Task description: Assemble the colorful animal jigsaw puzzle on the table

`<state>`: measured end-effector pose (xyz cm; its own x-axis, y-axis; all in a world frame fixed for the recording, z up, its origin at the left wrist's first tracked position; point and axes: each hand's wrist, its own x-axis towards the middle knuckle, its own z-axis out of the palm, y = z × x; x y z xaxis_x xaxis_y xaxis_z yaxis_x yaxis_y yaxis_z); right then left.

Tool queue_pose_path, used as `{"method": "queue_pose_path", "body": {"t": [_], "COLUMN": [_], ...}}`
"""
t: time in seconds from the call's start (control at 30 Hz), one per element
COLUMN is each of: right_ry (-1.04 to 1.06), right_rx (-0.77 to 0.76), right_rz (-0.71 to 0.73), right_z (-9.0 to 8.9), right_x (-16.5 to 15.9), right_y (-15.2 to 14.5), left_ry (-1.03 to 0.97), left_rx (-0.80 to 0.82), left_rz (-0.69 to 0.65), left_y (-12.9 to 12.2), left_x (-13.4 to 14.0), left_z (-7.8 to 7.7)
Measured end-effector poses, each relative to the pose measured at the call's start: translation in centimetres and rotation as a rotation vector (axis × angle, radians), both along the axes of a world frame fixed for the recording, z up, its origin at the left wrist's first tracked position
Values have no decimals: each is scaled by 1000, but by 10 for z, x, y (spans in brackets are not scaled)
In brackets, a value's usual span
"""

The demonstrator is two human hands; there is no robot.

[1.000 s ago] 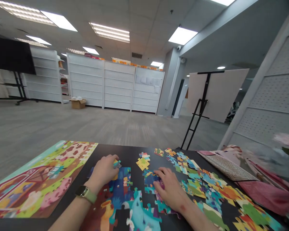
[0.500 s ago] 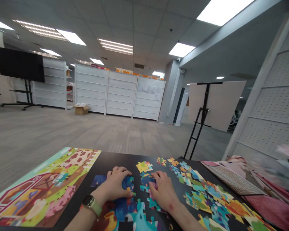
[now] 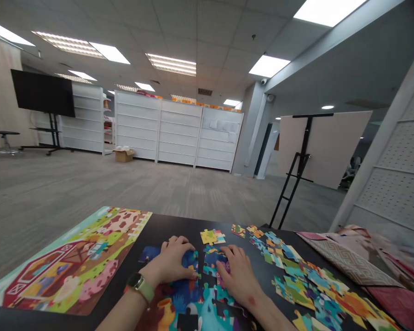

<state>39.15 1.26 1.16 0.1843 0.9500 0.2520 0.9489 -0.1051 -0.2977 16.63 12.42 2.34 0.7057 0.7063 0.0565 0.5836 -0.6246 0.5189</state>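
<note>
Step in hand: seating pieces into the assembled puzzle section point(image 3: 193, 303) on the black table point(image 3: 165, 227).
Left hand point(image 3: 174, 264): flat, fingers together, pressing a blue piece point(image 3: 189, 259).
Right hand point(image 3: 236, 273): fingers spread over adjoining pieces; whether it pinches one cannot be told.
Loose pieces point(image 3: 296, 276): scattered to the right.
Next move calls for: probably even downward pressure along the seam.

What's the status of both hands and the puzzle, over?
Left hand flat on blue puzzle section. Right hand pressing adjoining pieces. Loose pieces scattered right, nothing blocking.
</note>
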Motion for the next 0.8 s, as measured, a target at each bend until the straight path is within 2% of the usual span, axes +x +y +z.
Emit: {"method": "queue_pose_path", "body": {"t": [0.33, 0.8], "right_ry": [11, 58], "right_rx": [-18, -35], "right_rz": [47, 124], "right_z": [9, 11], "right_x": [-3, -3], "right_y": [-4, -14], "left_ry": [41, 75], "left_rx": [20, -6], "left_rz": [-8, 19], "left_y": [-4, -4], "left_x": [-2, 1], "left_z": [5, 8]}}
